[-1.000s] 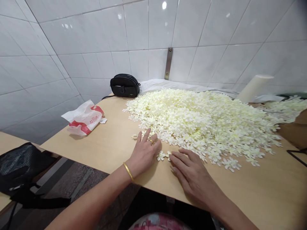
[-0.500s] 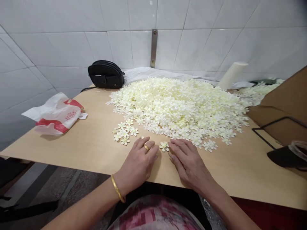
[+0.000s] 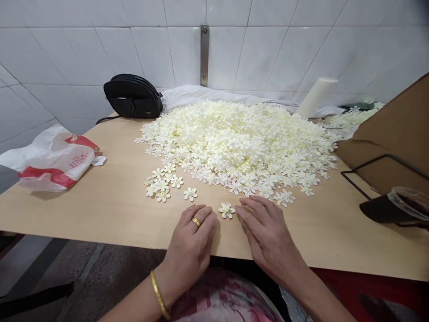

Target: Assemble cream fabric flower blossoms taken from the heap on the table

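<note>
A big heap of cream fabric flowers [image 3: 241, 138] covers the middle of the wooden table [image 3: 110, 210]. One single flower [image 3: 226, 209] lies between my two hands near the front edge. My left hand [image 3: 191, 241], with a gold ring and bangle, rests palm down just left of it, fingers lightly curled and empty. My right hand [image 3: 268, 232] lies flat just right of it, fingers stretched toward it. A small cluster of flowers [image 3: 161, 183] and one loose flower [image 3: 190, 193] lie left of the heap.
A black pouch [image 3: 133, 96] sits at the back left by the tiled wall. A red and white plastic bag [image 3: 50, 157] lies at the left. A cream roll [image 3: 313, 98] leans at the back right. Brown cardboard [image 3: 395, 134] and a black stand [image 3: 385, 208] stand on the right.
Both hands have drawn back toward the front edge, bringing one flower out from the heap. A small cluster now lies apart on the left. The camera has tilted down and right.
</note>
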`<act>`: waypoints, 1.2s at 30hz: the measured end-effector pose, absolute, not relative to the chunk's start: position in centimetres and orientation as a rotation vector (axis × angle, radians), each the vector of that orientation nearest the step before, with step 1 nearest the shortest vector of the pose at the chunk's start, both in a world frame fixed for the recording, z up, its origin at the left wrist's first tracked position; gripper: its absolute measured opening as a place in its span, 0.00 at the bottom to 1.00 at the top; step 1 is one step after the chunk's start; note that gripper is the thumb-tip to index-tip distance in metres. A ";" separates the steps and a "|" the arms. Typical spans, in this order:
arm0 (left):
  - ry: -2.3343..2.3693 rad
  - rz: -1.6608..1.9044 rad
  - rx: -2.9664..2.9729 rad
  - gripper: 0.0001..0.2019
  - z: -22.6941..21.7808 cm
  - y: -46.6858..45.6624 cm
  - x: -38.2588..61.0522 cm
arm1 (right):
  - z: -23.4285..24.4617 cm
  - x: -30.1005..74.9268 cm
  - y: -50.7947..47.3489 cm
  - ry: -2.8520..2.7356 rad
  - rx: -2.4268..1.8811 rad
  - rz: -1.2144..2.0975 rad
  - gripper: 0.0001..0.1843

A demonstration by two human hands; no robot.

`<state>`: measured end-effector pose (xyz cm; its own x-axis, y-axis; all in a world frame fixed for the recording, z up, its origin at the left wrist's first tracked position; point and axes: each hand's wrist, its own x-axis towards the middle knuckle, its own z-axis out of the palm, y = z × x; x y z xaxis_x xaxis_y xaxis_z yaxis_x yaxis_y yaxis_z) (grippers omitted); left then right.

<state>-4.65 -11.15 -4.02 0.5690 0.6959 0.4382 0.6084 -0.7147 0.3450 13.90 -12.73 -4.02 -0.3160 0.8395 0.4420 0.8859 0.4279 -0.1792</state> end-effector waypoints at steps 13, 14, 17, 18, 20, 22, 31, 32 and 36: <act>0.954 0.866 2.608 0.17 -3.7 -10.9 -2.5 | -4.4 12.6 -12.6 -2.327 -1.335 -0.160 0.23; 0.942 0.881 2.625 0.18 -3.7 -10.7 -2.5 | -4.3 12.6 -12.5 -2.337 -1.333 -0.145 0.23; 0.889 0.928 2.679 0.20 -3.8 -10.4 -2.2 | -4.4 12.5 -12.3 -2.323 -1.340 -0.085 0.22; 0.882 0.933 2.693 0.20 -3.9 -10.3 -2.1 | -4.5 12.5 -12.2 -2.306 -1.337 -0.074 0.22; 0.898 0.925 2.713 0.20 -4.2 -10.2 -1.8 | -4.7 12.2 -11.9 -2.257 -1.345 -0.076 0.20; 0.951 0.899 2.706 0.17 -4.2 -10.3 -1.6 | -4.9 11.9 -11.7 -2.223 -1.371 -0.074 0.18; 1.070 0.756 2.500 0.09 -2.8 -10.7 -2.1 | -4.9 12.0 -12.7 -2.121 -1.503 -0.018 0.23; 1.076 0.765 2.491 0.08 -2.8 -10.8 -2.1 | -5.1 12.3 -12.9 -2.100 -1.501 -0.012 0.24; 1.072 0.820 2.482 0.08 -3.4 -11.4 -2.4 | -5.9 13.1 -13.7 -2.007 -1.528 -0.026 0.25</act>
<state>-2.39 -11.41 -3.40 0.5551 0.7404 0.3791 0.5598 -0.6696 0.4881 13.07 -13.66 -5.94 -0.1486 0.8682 0.4734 0.8804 0.3342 -0.3366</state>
